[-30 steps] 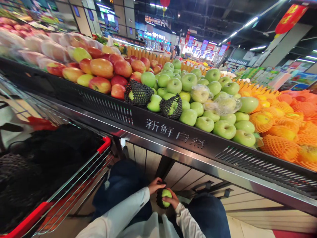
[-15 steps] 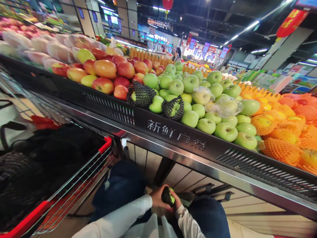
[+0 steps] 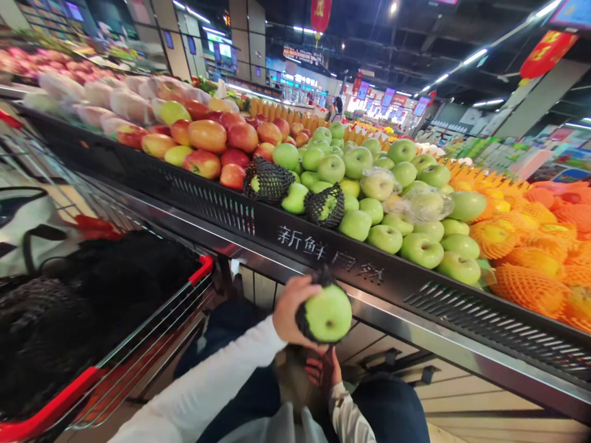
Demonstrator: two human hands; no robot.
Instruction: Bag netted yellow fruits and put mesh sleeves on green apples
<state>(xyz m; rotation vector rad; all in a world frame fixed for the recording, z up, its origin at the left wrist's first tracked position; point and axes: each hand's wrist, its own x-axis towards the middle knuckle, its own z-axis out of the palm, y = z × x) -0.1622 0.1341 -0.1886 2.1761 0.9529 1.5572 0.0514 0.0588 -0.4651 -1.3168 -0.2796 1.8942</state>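
My left hand point(image 3: 292, 312) is wrapped round a green apple point(image 3: 329, 314), raised in front of the display's edge. A black foam net sits on the apple's back and side, and its bare end faces me. Just below the apple is my right hand point(image 3: 327, 370), holding nothing, with its fingers loosely apart. On the display beyond lie two netted green apples, one point(image 3: 324, 206) at the front edge and another point(image 3: 268, 179) to its left. Loose green apples point(image 3: 421, 249) are heaped around them.
A black slotted rim point(image 3: 221, 206) fronts the fruit stand. Red apples point(image 3: 207, 135) lie left of the green ones; fruit in orange nets point(image 3: 530, 286) lies right. On my left stands a shopping cart with a red-ended rail point(image 3: 50, 403), holding a pile of black nets point(image 3: 124, 289).
My left hand has lifted the apple up and forward from my lap toward the display. My right hand has let go of it and stays low. The view has shifted slightly.
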